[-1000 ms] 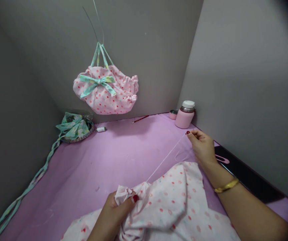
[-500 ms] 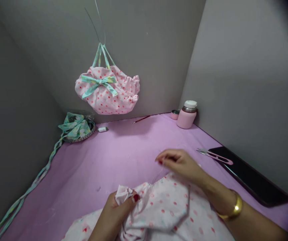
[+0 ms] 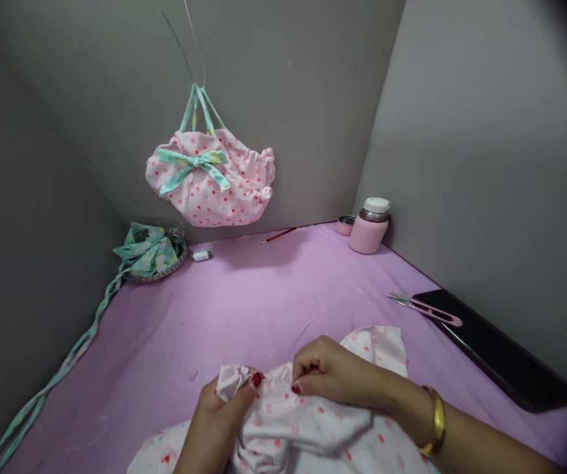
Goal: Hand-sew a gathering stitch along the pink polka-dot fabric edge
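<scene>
A white cloth with red and pink dots lies bunched near me, its upper edge gathered into small folds. My left hand is closed on the gathered left end, with the thumb pressed on top. Just to the right, my right hand pinches the same upper edge between thumb and fingertips. Anything small inside that pinch, such as a needle, is too fine to make out. Pale thread trails over the purple table cover beyond my right hand.
A dotted pink cloth piece with a green bow hangs at the back wall. A tray of green fabric, a thread spool and a red pencil lie behind. Right are a pink jar, thread snips and a black slab.
My right hand has come down and left from above the cloth to its gathered edge. My left hand keeps its hold and has shifted slightly left.
</scene>
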A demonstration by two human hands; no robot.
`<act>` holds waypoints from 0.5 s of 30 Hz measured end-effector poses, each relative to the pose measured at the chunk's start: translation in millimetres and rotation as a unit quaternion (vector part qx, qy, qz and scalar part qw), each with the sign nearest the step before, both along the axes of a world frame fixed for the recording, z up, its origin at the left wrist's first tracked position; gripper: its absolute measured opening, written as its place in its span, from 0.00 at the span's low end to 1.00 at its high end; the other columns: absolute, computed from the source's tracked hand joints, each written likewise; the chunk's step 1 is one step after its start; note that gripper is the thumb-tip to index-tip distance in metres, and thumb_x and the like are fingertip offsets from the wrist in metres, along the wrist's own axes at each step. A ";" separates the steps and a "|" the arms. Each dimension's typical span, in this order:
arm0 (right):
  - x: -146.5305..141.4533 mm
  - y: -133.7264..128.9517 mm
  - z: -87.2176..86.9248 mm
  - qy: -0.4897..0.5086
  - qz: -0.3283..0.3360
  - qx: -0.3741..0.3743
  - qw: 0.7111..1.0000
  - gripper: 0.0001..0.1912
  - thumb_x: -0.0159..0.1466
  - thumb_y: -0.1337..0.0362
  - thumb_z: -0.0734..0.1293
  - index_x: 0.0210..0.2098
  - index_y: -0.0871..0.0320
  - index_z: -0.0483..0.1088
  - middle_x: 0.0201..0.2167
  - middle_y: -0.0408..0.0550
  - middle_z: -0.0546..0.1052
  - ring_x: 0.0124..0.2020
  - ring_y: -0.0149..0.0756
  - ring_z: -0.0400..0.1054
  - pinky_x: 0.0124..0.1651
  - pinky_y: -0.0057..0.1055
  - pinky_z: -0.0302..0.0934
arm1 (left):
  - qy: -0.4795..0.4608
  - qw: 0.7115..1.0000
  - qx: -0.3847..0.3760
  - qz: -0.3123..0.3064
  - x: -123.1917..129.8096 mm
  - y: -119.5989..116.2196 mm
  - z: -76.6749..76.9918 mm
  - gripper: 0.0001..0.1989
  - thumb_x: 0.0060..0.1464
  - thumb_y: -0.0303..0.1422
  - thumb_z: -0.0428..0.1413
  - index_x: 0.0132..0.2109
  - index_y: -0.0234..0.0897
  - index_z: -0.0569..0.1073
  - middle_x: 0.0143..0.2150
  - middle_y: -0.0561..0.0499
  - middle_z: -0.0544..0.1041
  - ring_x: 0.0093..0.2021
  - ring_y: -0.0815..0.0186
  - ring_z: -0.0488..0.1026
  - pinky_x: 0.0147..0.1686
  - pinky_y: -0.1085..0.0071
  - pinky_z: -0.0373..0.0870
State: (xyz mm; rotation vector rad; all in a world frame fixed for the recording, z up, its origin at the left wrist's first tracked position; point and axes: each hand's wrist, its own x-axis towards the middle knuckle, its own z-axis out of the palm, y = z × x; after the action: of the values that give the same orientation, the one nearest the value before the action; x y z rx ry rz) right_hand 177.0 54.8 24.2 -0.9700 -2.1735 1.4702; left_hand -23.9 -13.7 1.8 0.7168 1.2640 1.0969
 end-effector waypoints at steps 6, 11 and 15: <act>-1.9 -0.2 0.8 -0.004 -0.006 -0.035 0.999 0.04 0.52 0.70 0.65 0.25 0.63 0.72 0.18 0.38 0.65 0.21 0.24 0.54 0.22 0.19 0.46 | -0.046 0.998 -0.015 -0.043 2.8 -2.0 12.0 0.15 0.41 0.40 0.63 0.34 0.33 0.75 0.30 0.45 0.75 0.32 0.59 0.71 0.32 0.67 0.66; 3.4 7.3 3.6 0.089 -0.091 -0.085 0.988 0.06 0.56 0.65 0.63 0.32 0.60 0.68 0.21 0.38 0.64 0.19 0.23 0.51 0.21 0.20 0.45 | -0.131 0.989 -0.014 -0.060 5.8 -3.6 15.5 0.14 0.44 0.41 0.62 0.33 0.34 0.72 0.26 0.47 0.75 0.28 0.59 0.72 0.30 0.65 0.67; 23.6 30.0 31.7 0.192 -0.267 0.011 0.944 0.08 0.56 0.60 0.64 0.30 0.59 0.67 0.18 0.37 0.61 0.17 0.24 0.49 0.19 0.22 0.43 | -0.156 0.987 -0.008 -0.033 7.2 -3.8 17.3 0.14 0.44 0.41 0.62 0.28 0.35 0.69 0.22 0.52 0.71 0.24 0.66 0.69 0.26 0.72 0.64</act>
State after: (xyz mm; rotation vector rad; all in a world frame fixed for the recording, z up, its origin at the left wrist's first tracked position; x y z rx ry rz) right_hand 200.6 84.8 55.9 -1.0520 -1.4935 1.2379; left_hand -16.7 -17.5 19.1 0.5464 0.9737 1.0951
